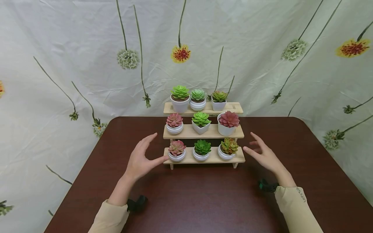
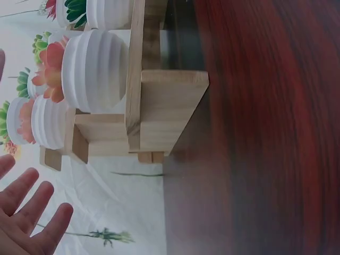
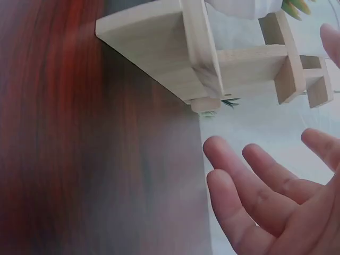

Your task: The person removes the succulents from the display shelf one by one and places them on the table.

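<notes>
A pale wooden three-tier stand (image 1: 212, 156) holds small potted succulents, three to a tier. On the front tier sit a pink succulent (image 1: 176, 147), a dark green one (image 1: 202, 147) and a yellow-orange one (image 1: 229, 145), all in white ribbed pots. My left hand (image 1: 140, 161) is beside the stand's left end, fingers spread. Its thumb tip appears close to the pink succulent's pot (image 1: 176, 157); whether it touches the board I cannot tell. Off the stand's right end, my right hand (image 1: 266, 157) is held with fingers extended and loosely bent, holding nothing.
The stand is on a dark reddish-brown table (image 1: 201, 197) near its back edge. Behind hangs a pale flower-printed cloth (image 1: 256, 35). On the middle tier are a heart-shaped pot (image 1: 201, 129) and a larger white pot (image 1: 225, 130). Black straps (image 1: 137, 204) show at both wrists.
</notes>
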{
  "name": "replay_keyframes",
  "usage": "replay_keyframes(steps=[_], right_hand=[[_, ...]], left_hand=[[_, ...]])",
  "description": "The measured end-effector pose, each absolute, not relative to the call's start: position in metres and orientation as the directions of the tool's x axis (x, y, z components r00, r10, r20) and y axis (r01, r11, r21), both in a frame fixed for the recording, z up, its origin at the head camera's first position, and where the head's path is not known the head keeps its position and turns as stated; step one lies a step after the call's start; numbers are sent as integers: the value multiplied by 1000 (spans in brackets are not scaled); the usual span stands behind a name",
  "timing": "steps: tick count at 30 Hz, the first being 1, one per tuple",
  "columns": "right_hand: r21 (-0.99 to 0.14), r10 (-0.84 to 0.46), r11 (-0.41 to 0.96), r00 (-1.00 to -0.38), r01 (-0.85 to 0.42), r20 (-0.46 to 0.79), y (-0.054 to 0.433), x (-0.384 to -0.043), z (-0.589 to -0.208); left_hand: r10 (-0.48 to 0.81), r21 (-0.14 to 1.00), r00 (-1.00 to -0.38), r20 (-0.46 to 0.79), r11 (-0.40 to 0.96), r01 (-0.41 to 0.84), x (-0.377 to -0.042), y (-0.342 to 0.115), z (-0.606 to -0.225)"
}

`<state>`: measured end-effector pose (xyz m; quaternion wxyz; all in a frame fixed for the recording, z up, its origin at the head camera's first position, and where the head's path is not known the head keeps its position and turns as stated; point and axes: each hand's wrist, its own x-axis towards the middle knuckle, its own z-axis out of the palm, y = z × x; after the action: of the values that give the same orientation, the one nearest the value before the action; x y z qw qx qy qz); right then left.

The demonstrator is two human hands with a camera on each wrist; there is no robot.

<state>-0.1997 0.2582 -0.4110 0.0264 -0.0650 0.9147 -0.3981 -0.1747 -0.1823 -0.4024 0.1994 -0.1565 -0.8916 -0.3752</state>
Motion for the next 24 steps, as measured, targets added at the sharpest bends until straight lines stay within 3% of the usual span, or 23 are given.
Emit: replay_keyframes(steps=[9, 24], right_hand=[[-872, -183, 470, -982, -134, 52, 256, -203, -425], [-971, -98, 239, -994, 19, -44, 250, -202, -433]], left_hand=[[96, 671, -862, 497, 587, 452, -174, -172, -412], [59, 769, -890, 452, 480, 422, -173, -153, -423]])
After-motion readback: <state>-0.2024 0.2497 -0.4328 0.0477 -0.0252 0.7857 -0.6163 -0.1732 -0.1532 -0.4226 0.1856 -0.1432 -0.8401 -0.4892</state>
